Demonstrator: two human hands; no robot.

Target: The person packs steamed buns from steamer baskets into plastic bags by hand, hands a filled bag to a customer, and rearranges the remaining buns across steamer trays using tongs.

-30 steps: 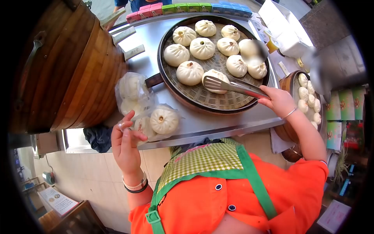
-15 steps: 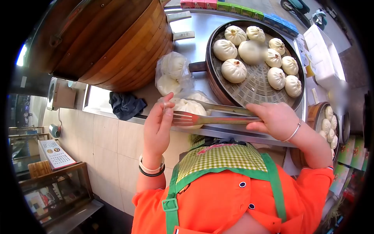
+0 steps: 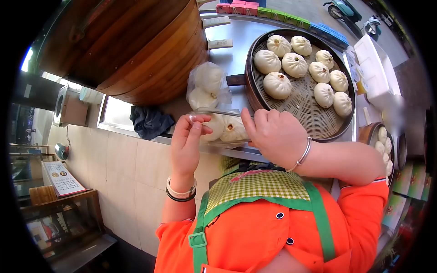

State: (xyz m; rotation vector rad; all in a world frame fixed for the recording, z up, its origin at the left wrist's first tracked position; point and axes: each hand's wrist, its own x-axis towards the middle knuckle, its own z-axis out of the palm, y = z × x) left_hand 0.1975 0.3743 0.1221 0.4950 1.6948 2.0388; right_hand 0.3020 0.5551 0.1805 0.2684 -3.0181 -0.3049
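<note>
My left hand (image 3: 187,143) is closed, thumb and fingertips pinching the rim of a clear plastic bag. Inside this bag are steamed buns (image 3: 233,129), close to the counter's front edge. My right hand (image 3: 278,139), its fingers wrapped round metal tongs (image 3: 218,112), is at the bag's right side. The tongs' arms look thin and blurred along the buns, and their tips are hard to make out. Just beyond stands another plastic bag (image 3: 208,84) with buns in it. To the right, a round steamer tray (image 3: 298,107) bears several pleated buns (image 3: 294,65).
A tall stack of bamboo steamers (image 3: 154,50) rises at the left, beside a dark cloth (image 3: 150,122). Coloured boxes (image 3: 284,17) line the counter's far edge. A white foam box (image 3: 375,68) and another steamer with buns (image 3: 380,148) are at the right.
My right hand has moved left, up against the bag, and the tongs have shifted and turned with it. My left hand stays at the bag's rim. The view has shifted slightly.
</note>
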